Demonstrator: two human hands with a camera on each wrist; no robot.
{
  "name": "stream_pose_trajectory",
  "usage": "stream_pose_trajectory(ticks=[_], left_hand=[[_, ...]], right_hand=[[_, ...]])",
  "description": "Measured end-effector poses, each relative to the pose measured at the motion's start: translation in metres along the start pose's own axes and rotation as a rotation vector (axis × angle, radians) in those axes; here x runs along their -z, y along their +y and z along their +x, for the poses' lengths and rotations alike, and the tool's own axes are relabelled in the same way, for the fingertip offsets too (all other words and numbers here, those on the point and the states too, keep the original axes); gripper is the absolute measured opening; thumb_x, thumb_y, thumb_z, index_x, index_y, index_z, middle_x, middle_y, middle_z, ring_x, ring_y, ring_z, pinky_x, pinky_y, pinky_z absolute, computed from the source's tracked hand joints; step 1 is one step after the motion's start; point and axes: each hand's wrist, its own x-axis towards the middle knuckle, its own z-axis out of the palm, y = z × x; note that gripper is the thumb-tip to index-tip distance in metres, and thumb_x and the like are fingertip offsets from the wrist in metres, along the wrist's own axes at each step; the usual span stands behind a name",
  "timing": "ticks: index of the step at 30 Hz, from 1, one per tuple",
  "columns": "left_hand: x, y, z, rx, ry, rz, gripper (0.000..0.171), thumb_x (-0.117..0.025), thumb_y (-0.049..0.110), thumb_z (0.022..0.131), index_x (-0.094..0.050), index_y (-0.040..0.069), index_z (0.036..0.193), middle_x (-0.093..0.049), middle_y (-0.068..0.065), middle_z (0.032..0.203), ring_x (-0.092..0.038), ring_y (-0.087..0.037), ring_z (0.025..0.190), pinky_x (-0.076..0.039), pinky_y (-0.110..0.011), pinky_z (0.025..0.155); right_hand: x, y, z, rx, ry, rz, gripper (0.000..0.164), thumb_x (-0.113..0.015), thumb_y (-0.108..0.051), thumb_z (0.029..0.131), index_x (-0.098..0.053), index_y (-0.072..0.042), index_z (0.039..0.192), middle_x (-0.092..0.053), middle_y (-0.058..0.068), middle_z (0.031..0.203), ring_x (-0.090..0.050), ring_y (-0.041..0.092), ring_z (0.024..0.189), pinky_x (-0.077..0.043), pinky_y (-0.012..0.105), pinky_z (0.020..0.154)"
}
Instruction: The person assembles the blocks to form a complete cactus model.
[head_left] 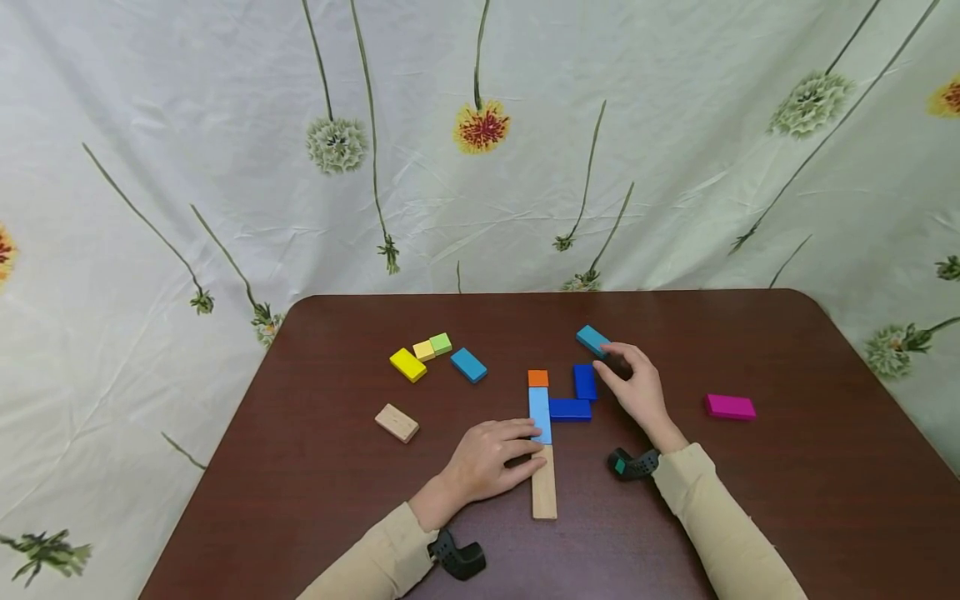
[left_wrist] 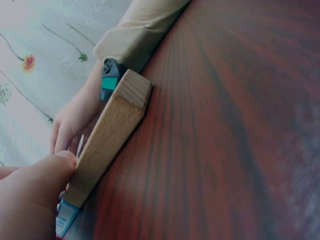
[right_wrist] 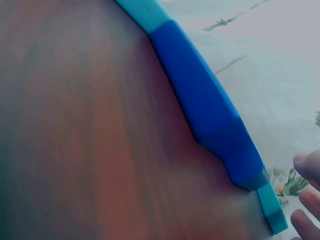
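My left hand (head_left: 491, 458) rests beside a column of blocks, its fingers reaching over a light blue block (head_left: 539, 408) and its thumb at a plain wooden block (head_left: 544, 492). The left wrist view shows the thumb against the side of the wooden block (left_wrist: 107, 142). An orange block (head_left: 537, 378) tops the column. My right hand (head_left: 637, 387) hovers near a medium blue block (head_left: 591, 337), thumb and fingertips apart. Two dark blue blocks, one lying crosswise (head_left: 570, 409) and one lengthwise (head_left: 585, 382), extend right from the column; the right wrist view shows dark blue (right_wrist: 197, 80) close up.
To the left lie a yellow block (head_left: 407, 365), a cream block (head_left: 423, 351), a green block (head_left: 441, 342), another blue block (head_left: 468, 365) and a wooden block (head_left: 397, 422). A magenta block (head_left: 731, 407) lies right. Behind the brown table (head_left: 300, 492) hangs a flowered cloth (head_left: 247, 92).
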Motion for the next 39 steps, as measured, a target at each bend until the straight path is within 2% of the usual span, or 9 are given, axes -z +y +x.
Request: stream_pose_trajectory(ticks=[11,23,32,39], left_hand=[[-0.001,-0.001,-0.001,-0.012,0.01,0.007,0.021,-0.069,0.034,0.084,-0.076,0.019,0.097,-0.068,0.003,0.108,-0.06,-0.011,0.108,-0.049,-0.025,0.087],[0.0,0.0,-0.001,0.005,-0.011,0.003,0.021,-0.069,0.035,0.084,-0.076,0.02,0.098,-0.067,0.003,0.11,-0.059,-0.01,0.109,-0.048,-0.025,0.088],[0.0,0.001,-0.002,0.013,-0.017,0.004,0.021,-0.069,0.035,0.084,-0.076,0.02,0.098,-0.067,0.004,0.11,-0.058,-0.009,0.11,-0.048,-0.025,0.088],[0.001,0.001,-0.002,0.029,-0.037,0.009,0.022,-0.069,0.036,0.085,-0.076,0.021,0.099,-0.067,0.004,0.111,-0.057,-0.008,0.111,-0.047,-0.024,0.089]], right_hand=[[0.008,0.006,0.007,-0.019,0.039,-0.027,0.034,-0.069,-0.018,0.087,-0.063,-0.004,0.117,-0.058,0.013,0.118,-0.052,0.029,0.105,-0.042,0.045,0.087],[0.043,0.002,-0.007,-0.062,0.143,-0.093,0.037,-0.07,-0.017,0.086,-0.062,-0.003,0.119,-0.057,0.013,0.119,-0.052,0.031,0.107,-0.041,0.046,0.09],[0.066,0.0,-0.027,-0.111,0.276,-0.19,0.032,-0.072,-0.014,0.083,-0.066,-0.003,0.113,-0.061,0.01,0.112,-0.056,0.027,0.101,-0.04,0.023,0.081],[0.086,-0.002,-0.045,-0.199,0.348,-0.263,0.034,-0.072,-0.021,0.084,-0.066,-0.004,0.113,-0.061,0.01,0.112,-0.054,0.026,0.092,-0.039,0.018,0.069]])
